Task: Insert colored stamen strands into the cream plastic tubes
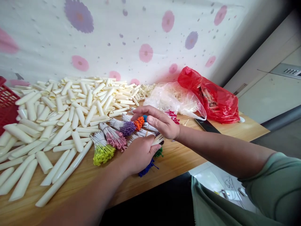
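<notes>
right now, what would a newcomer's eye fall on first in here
Probably the big heap of cream tubes, spread over the left side of the wooden table. The red plastic bag toward the table's right end would likely come next. Between them, colour-tipped bundles make a vivid cluster beside the left hand, which grips a pale piece, with the right hand just beyond it.

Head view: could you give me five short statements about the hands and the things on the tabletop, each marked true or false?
1. The left hand holds a pale piece. True.
2. The right hand is clenched into a fist. False: its fingers are extended.
3. The yellow-tipped bundle lies beside the pink-tipped bundle. True.
4. The red bag is left of the pale tubes in the picture. False: it is right of them.
5. The tabletop shows wood grain. True.
</notes>
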Motion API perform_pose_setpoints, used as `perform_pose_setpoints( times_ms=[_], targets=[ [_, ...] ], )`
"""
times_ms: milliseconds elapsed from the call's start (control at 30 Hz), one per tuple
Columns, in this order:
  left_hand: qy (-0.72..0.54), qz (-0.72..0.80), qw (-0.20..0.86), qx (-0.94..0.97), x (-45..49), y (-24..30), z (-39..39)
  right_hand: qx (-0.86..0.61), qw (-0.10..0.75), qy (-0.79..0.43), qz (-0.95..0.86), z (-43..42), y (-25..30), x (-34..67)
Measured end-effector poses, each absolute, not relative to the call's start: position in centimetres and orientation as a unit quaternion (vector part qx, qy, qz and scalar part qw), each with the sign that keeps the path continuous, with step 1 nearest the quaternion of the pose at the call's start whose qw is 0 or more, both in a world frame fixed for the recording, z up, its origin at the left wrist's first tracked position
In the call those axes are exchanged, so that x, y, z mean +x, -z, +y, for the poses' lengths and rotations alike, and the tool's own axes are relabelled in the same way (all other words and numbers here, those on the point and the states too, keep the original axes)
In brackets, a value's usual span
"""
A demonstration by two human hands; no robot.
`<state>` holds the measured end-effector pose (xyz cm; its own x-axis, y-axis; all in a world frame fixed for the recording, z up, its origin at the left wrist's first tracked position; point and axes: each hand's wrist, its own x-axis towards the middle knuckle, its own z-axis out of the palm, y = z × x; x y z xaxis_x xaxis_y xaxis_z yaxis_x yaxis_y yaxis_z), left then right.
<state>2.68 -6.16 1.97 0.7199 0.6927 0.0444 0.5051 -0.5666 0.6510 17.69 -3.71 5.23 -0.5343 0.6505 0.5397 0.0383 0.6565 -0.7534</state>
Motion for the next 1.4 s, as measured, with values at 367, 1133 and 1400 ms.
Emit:
perform_pose_setpoints(
  times_ms=[367,1133,1400],
  targets=[
    [-0.142,0.372,0.306,0.865,2.9,-1.7,-5.9,-0.232,0.439,-0.362,-0.789,-3.4,-5.1,17.2],
    [-0.172,0.392,0.351,0.833,2.6,-1.0,-5.1,-0.307,0.449,-0.273,-0.794,-3.1,-4.7,18.5],
    [-0.185,0.378,0.632,0.651,2.7,-1.2,-5.3,-0.263,0.089,0.174,-0.945,-6.0,-5.6,21.3]
  ],
)
